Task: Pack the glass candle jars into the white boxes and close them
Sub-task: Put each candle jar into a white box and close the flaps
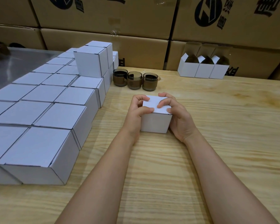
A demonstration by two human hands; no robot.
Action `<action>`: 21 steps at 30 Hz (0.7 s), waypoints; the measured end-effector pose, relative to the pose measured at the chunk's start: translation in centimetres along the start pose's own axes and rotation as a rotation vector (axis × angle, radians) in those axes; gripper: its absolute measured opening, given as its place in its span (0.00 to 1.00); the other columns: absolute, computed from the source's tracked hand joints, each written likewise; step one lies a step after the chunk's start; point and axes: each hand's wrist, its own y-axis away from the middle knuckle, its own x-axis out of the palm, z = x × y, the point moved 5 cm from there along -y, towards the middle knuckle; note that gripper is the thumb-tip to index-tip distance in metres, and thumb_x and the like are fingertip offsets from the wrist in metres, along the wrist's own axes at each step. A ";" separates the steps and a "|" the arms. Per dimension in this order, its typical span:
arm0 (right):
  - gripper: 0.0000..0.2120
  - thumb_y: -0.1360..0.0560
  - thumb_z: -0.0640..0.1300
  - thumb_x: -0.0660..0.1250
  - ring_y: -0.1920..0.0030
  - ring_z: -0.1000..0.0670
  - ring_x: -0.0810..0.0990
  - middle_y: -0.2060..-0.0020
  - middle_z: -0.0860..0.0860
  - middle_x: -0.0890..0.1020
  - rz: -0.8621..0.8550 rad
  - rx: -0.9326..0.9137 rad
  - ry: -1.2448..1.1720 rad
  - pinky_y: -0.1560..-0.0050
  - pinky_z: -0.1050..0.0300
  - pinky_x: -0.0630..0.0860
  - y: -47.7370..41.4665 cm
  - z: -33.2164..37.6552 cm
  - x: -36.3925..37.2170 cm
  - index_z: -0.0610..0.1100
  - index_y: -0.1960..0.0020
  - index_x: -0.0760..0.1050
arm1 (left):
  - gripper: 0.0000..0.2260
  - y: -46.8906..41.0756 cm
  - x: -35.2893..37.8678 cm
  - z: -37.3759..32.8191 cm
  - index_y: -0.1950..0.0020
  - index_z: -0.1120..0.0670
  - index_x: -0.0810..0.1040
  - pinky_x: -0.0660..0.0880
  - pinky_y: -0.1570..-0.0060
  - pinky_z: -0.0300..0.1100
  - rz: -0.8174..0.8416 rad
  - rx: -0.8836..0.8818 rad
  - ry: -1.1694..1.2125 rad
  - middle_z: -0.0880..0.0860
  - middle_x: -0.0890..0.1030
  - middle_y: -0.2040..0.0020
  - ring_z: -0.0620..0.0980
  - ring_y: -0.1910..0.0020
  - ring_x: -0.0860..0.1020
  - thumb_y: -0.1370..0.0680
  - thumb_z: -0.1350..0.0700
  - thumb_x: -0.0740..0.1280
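I see a plain white box (155, 122) on a pale yellow worktop (225, 126) streaked with wavy wood grain. The three candle jars (134, 80) are smoky brown glass, and the cartons (103, 18) behind are tan with black logos.

Closed white box (155, 122), three brown jars (135, 80)

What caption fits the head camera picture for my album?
Left hand and right hand grip a white box on the wooden table; three candle jars wait behind.
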 end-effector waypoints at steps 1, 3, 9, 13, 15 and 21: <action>0.11 0.38 0.38 0.56 0.42 0.47 0.69 0.43 0.51 0.71 -0.006 0.007 -0.002 0.50 0.54 0.67 0.0 0.0 0.0 0.44 0.62 0.77 | 0.13 0.0 0.0 0.0 0.55 0.48 0.72 0.71 0.61 0.43 -0.002 -0.011 0.004 0.49 0.76 0.54 0.50 0.56 0.75 0.38 0.59 0.66; 0.12 0.39 0.37 0.56 0.44 0.47 0.71 0.43 0.51 0.72 -0.013 0.017 -0.030 0.51 0.54 0.68 -0.1 0.0 -0.1 0.43 0.58 0.74 | 0.12 0.1 0.1 0.0 0.57 0.48 0.73 0.71 0.62 0.42 -0.006 -0.031 0.014 0.49 0.77 0.55 0.50 0.57 0.75 0.38 0.59 0.66; 0.18 0.36 0.39 0.59 0.49 0.44 0.74 0.49 0.45 0.76 -0.019 0.125 -0.199 0.52 0.51 0.72 -0.1 -0.8 -0.6 0.47 0.49 0.76 | 0.04 0.5 -0.1 -0.1 0.58 0.49 0.76 0.68 0.57 0.46 -0.006 0.034 -0.008 0.49 0.76 0.52 0.51 0.52 0.73 0.29 0.51 0.63; 0.17 0.36 0.37 0.59 0.49 0.45 0.73 0.50 0.46 0.76 -0.056 0.119 -0.220 0.53 0.52 0.71 -0.3 -0.7 -0.9 0.46 0.49 0.76 | 0.10 1.5 -0.1 -1.1 0.51 0.51 0.77 0.70 0.49 0.48 -0.122 0.161 -0.122 0.50 0.78 0.48 0.50 0.48 0.74 0.27 0.48 0.62; 0.16 0.34 0.35 0.60 0.50 0.47 0.74 0.51 0.48 0.77 -0.045 0.089 -0.209 0.52 0.54 0.71 -0.4 -0.6 -1.0 0.46 0.48 0.75 | 0.18 2.7 0.2 -2.2 0.43 0.53 0.75 0.70 0.40 0.49 -0.231 0.435 -0.455 0.54 0.75 0.42 0.52 0.41 0.73 0.28 0.44 0.65; 0.14 0.30 0.35 0.60 0.55 0.51 0.78 0.53 0.49 0.78 -0.014 0.063 -0.179 0.59 0.62 0.77 -0.3 -0.5 -0.9 0.45 0.46 0.74 | 0.25 3.5 3.4 -1.3 0.43 0.54 0.79 0.73 0.46 0.57 -0.223 0.663 -1.328 0.63 0.68 0.30 0.63 0.38 0.73 0.37 0.48 0.78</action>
